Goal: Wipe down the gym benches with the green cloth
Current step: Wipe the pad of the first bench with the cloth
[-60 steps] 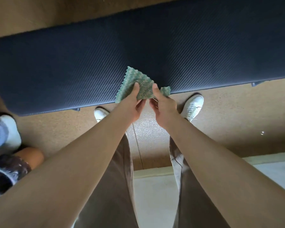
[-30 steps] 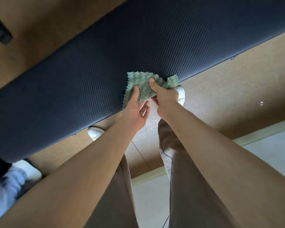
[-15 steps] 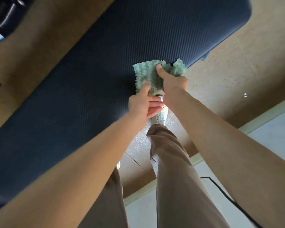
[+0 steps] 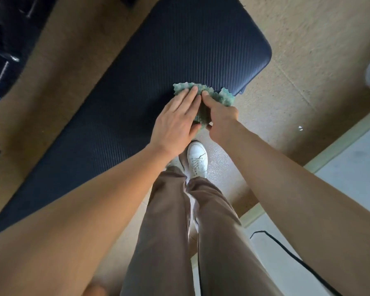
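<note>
The green cloth [image 4: 203, 97] lies bunched on the dark ribbed gym bench [image 4: 158, 67] near its edge — left hand [image 4: 175, 122] fingers flat, spread upon it, right hand [image 4: 220, 116] fingers pinching its near side.

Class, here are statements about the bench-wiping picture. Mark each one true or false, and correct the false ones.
1. The green cloth lies on the bench. True.
2. Only one hand touches the cloth. False: the left hand lies flat on it and the right hand grips it.
3. The cloth is at the bench's middle. False: it is near the rounded end, at the near edge.
4. A white shoe shows on the floor. True.
</note>
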